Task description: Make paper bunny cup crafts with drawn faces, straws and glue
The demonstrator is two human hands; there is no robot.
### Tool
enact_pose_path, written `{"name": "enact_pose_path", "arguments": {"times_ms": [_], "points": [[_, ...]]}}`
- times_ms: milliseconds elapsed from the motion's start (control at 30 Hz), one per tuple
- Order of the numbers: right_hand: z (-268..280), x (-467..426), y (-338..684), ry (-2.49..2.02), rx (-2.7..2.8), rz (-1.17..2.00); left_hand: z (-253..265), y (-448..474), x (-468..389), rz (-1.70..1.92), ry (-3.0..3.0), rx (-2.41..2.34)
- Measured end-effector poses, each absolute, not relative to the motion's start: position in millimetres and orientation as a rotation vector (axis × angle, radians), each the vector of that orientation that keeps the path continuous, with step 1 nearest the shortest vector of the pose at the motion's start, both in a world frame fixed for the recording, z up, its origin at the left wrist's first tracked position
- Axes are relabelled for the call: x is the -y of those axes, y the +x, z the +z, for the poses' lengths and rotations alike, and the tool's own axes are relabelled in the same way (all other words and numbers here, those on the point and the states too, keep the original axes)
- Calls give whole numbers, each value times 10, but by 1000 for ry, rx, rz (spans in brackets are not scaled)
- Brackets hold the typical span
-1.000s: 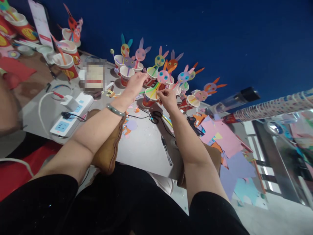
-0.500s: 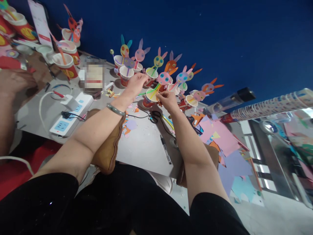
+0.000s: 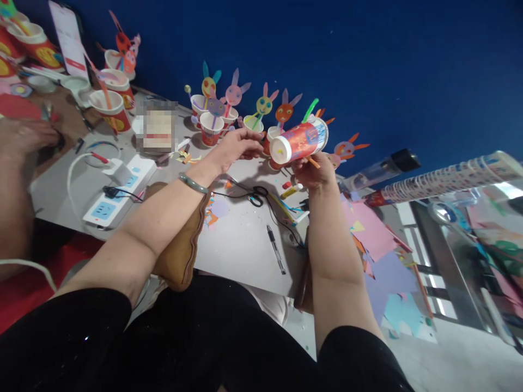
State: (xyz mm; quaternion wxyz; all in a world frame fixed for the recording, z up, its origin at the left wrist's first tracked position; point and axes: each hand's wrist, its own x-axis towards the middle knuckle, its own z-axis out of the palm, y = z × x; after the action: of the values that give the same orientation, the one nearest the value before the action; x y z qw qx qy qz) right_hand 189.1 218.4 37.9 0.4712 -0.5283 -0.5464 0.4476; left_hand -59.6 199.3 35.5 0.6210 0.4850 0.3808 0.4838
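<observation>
A red paper cup [image 3: 297,142] is tipped on its side above the table, its white base turned toward the left and toward me. My right hand [image 3: 314,167] grips it from below. A green strip [image 3: 311,110] and some orange pieces stick out around the cup. Just left of the cup's base, my left hand [image 3: 241,146] holds nothing, its fingers stretched and slightly apart. Behind the hands stand several paper cups with bunny faces on sticks, among them an orange bunny [image 3: 285,112], a yellow bunny [image 3: 263,105] and a purple bunny [image 3: 216,105].
A white power strip [image 3: 118,190] lies at the left, near another person's hand [image 3: 28,133]. A black pen [image 3: 276,249] and a black cable [image 3: 257,197] lie in front. At the right are a long stack of cups [image 3: 441,177] and coloured paper [image 3: 373,226].
My right hand has lifted the front cup off the table and tipped it over to the right. My left hand has moved slightly right and its fingers have opened.
</observation>
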Motion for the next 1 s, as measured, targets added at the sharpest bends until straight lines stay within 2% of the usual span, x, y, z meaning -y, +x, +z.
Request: {"name": "enact_pose_path", "arguments": {"times_ms": [100,233,633,767,1000], "points": [[378,-2182,1894,-1245,1186,1219,380,-576,-1912,1105,1214,-729],[383,-2182,1858,-1286,1211,1231,401,-564,-1868,1122,1297,-618],[418,-2086,1713,-1287,1235,1246,381,-554,-1884,1188,1324,-594],[495,-2044,1759,-1312,1315,1172,355,-605,-1941,1085,1318,-620],[504,-1958,1791,-1451,1627,811,371,-612,-2026,1147,1124,-1121]]}}
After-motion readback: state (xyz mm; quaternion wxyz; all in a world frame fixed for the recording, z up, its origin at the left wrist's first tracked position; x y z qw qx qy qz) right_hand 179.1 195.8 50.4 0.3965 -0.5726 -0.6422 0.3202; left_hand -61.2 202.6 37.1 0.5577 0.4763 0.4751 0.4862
